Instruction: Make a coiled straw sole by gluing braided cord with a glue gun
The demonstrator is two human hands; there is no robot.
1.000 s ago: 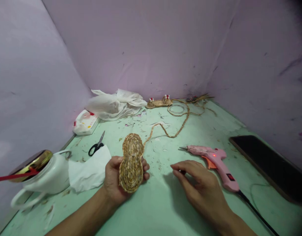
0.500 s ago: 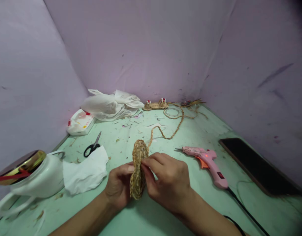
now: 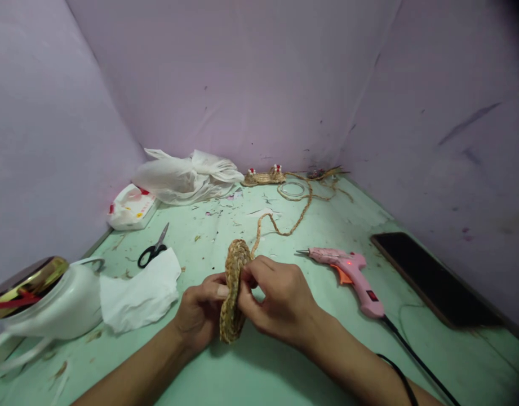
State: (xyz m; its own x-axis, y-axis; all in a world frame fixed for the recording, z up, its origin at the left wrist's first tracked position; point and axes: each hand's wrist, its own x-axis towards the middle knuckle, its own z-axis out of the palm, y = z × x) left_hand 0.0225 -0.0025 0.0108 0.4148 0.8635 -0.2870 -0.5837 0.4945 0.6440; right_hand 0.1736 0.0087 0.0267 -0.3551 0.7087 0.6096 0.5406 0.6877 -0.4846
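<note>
A long, oval piece of coiled straw braid (image 3: pixel 233 299) stands on edge between my hands, just above the table's near side. My left hand (image 3: pixel 202 310) grips it from the left, thumb pressed on its side. On the other side, my right hand (image 3: pixel 276 301) is closed against it, thumb and fingers pinching at the braid's right face; the fingertips are partly hidden. From its top a loose braided cord (image 3: pixel 276 228) trails away over the table to the back. Nearest to my right hand lies a pink glue gun (image 3: pixel 347 270) with a glowing red light.
On the left are a white teapot-shaped container (image 3: pixel 69 304) with a gold lid, a white cloth (image 3: pixel 145 293), scissors (image 3: pixel 155 248) and a white box (image 3: pixel 134 211). A plastic bag (image 3: pixel 187 175) and a small straw sandal-like piece (image 3: pixel 263 178) are at the back. A phone (image 3: pixel 432 282) lies right.
The whole view has shifted slightly, so things appear a little further left. My right fingers have moved a little along the braid, with the thumb less visible; both hands keep hold.
</note>
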